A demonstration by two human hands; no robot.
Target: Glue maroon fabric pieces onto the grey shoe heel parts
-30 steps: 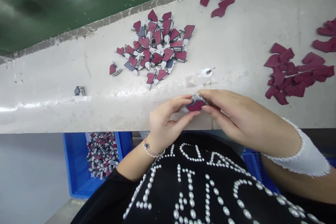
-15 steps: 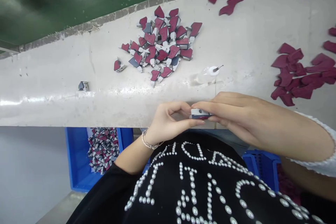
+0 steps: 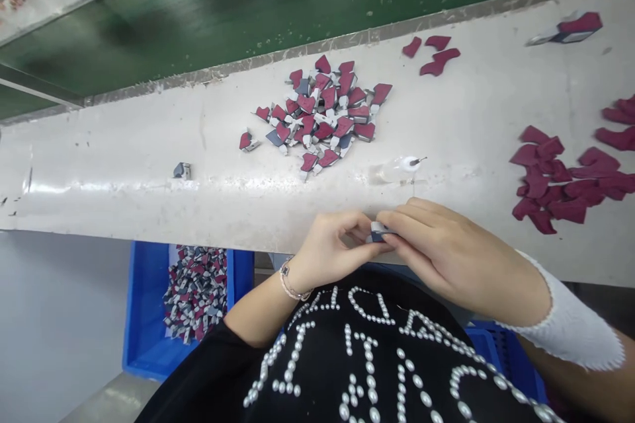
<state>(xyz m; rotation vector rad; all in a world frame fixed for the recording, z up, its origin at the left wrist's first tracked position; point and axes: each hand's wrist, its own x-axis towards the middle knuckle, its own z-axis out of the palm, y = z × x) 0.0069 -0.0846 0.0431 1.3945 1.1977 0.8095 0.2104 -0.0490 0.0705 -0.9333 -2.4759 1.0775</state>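
Observation:
Between both hands, close to the table's front edge, is a small grey-and-white plastic part [image 3: 380, 232]. My left hand [image 3: 336, 244] pinches its left end between thumb and fingers. From the right, my right hand [image 3: 444, 251] grips the other end and covers much of the part. Beyond the hands lies a small clear bottle with a thin dark tip [image 3: 404, 164]. A pile of assembled parts with maroon faces [image 3: 325, 115] spreads further back on the white table [image 3: 223, 205].
Loose maroon pieces [image 3: 560, 178] lie at the right, with several more maroon pieces [image 3: 439, 63] at the back. One grey-white part [image 3: 182, 170] sits alone on the left. Below the table edge stands a blue bin [image 3: 143, 317] of parts. A maroon-and-grey object [image 3: 570, 28] lies far right.
My view has shifted, so the table sits lower in the picture. The held part has turned slightly, and its maroon side no longer shows. Both hands still grip it.

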